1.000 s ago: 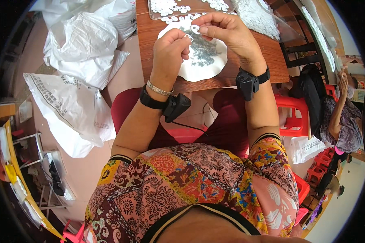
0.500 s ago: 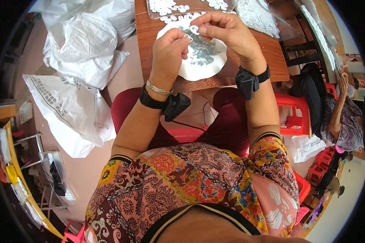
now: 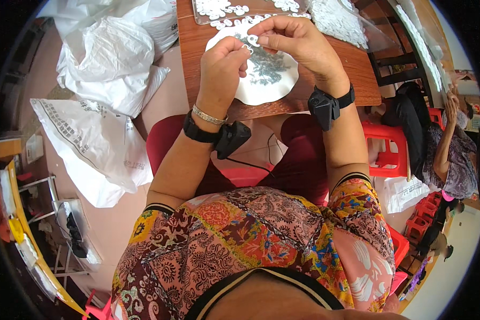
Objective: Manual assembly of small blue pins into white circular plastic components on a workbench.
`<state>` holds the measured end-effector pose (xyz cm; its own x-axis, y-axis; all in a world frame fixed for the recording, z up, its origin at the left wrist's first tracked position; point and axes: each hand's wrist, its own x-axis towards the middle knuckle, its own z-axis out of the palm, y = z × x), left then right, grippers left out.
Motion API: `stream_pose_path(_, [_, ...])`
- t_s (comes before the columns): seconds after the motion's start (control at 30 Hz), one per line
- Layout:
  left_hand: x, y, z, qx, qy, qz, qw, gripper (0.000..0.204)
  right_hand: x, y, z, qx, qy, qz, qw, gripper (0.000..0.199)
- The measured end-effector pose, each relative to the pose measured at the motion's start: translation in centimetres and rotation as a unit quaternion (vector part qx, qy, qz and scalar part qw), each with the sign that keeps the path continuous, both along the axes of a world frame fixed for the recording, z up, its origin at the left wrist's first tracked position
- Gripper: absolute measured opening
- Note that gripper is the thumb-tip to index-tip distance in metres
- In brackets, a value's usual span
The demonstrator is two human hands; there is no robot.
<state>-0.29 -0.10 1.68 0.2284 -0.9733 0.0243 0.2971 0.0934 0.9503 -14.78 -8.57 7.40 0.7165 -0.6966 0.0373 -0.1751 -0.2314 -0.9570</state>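
Note:
Over a white scalloped dish [image 3: 281, 88] I hold both hands close together. My right hand [image 3: 293, 45] pinches a small white ring-shaped piece [image 3: 253, 40] with a hole in it between thumb and forefinger. Just left of it, my left hand [image 3: 222, 66] is closed in a pinch on a small pale curved piece [image 3: 247, 48], partly covered by the fingertips. The two pieces are very near each other; whether they touch I cannot tell. In the dish lies a heap of small grey metallic bits [image 3: 268, 68], too fine to make out singly.
White ring-shaped pieces lie behind the dish and in a clear tray [image 3: 250, 12] on the brown table [image 3: 352, 64]. A bulging bag of white pieces [image 3: 336, 24] stands far right. White sacks [image 3: 109, 64] fill the floor at left. Red stools [image 3: 384, 149] and a person [image 3: 448, 160] are at right.
My right hand has shifted slightly left with the white ring-shaped piece, bringing it a little over the left fingertips. The left hand looks unmoved.

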Motion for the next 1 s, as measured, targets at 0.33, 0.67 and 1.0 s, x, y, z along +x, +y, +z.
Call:
stream_pose_path(0.33, [-0.1,0.0,-0.2,-0.008,-0.013,0.018,1.0,0.014,0.4,0.3,-0.4,-0.037,0.032,-0.009,0.999,0.021])
stream_pose_path(0.67, [0.0,-0.2,-0.4,0.003,0.065,0.014,0.998,0.015,1.1,1.2,-0.5,-0.188,0.067,-0.003,0.98,0.028])
stream_pose_path(1.0, [0.2,-0.2,-0.5,0.003,0.097,-0.017,0.995,0.018,1.2,1.7,-0.2,-0.247,0.097,0.011,0.964,0.032])
